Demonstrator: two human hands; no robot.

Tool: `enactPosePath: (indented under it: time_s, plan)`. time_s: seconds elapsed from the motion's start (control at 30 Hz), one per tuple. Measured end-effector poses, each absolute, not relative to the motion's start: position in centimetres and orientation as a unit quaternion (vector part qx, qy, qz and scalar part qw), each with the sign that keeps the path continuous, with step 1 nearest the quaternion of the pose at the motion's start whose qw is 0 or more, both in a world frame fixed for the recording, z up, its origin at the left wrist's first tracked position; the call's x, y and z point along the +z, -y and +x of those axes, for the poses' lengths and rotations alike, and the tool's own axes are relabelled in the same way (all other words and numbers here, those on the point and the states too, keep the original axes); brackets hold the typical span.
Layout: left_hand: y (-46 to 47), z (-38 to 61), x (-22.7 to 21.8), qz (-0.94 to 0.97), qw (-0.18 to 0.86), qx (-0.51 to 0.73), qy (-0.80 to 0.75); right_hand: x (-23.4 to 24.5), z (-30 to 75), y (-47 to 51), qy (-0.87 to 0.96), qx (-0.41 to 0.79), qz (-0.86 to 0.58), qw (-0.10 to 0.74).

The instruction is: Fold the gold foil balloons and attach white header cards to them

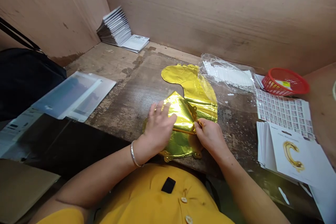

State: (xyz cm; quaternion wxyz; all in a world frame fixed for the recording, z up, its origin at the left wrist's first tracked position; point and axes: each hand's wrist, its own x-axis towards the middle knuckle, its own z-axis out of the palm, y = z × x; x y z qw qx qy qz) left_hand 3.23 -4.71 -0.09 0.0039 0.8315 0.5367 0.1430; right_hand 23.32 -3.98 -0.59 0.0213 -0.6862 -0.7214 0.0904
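Note:
A flat gold foil balloon point(181, 112) lies partly folded over near the table's front edge. On its folded flap rests my left hand point(159, 124), palm down with the fingers spread. At the flap's right edge, my right hand point(208, 132) pinches the foil between thumb and fingers. More gold foil point(181, 73) stretches behind, in a curved shape with small tabs along its rim. I cannot tell whether it is all one balloon. Part of the foil is hidden under my left hand.
At right are printed cards with a gold letter C point(294, 154), a label sheet point(283, 112) and a red basket point(285, 80). A clear bag of white pieces point(228, 73) lies behind the foil. Stacked cards point(114, 26) stand at the back left; plastic sleeves point(76, 94) overhang the left edge.

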Motion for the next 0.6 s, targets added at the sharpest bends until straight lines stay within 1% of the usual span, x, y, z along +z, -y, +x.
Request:
enactPosePath:
  time_s: [0.03,0.1,0.17,0.2,0.27,0.3,0.33,0.37,0.4,0.47,0.53,0.6]
  plan:
    - [4.4,3.6,-0.3,0.849,0.006,0.140,-0.509,-0.5,23.3,4.0,0.722,0.088,-0.686,0.017]
    - [3.6,4.3,-1.0,0.877,0.049,0.100,-0.467,-0.3,23.3,4.1,0.723,0.088,-0.685,0.001]
    - [3.1,4.6,-2.0,0.882,0.094,0.050,-0.460,0.1,23.3,4.3,0.729,0.077,-0.680,-0.002]
    - [2.9,4.7,-2.5,0.879,0.105,0.034,-0.465,0.2,23.3,4.4,0.736,0.055,-0.675,0.018]
    - [2.9,4.6,-3.2,0.877,0.103,0.030,-0.467,0.4,23.2,4.4,0.756,-0.010,-0.647,0.103]
    - [3.0,4.6,-3.4,0.878,0.099,0.033,-0.466,0.3,23.1,4.3,0.771,-0.036,-0.619,0.144]
    - [3.2,4.5,-3.5,0.880,0.096,0.035,-0.464,0.0,23.0,4.1,0.794,-0.044,-0.583,0.167]
    - [3.3,4.4,-3.5,0.882,0.093,0.035,-0.461,-0.5,22.9,3.9,0.820,-0.031,-0.547,0.166]
    - [3.4,4.3,-3.4,0.883,0.091,0.033,-0.459,-1.1,22.7,3.7,0.846,-0.003,-0.514,0.143]
    - [3.2,4.1,-3.0,0.886,0.091,0.023,-0.453,-2.4,22.6,3.3,0.877,0.055,-0.472,0.070]
    - [2.5,3.6,-2.5,0.880,0.104,0.000,-0.464,-3.4,22.5,3.1,0.879,0.081,-0.470,0.022]
    - [1.1,3.1,-2.0,0.844,0.108,-0.020,-0.524,-3.8,22.5,3.1,0.874,0.082,-0.478,0.000]
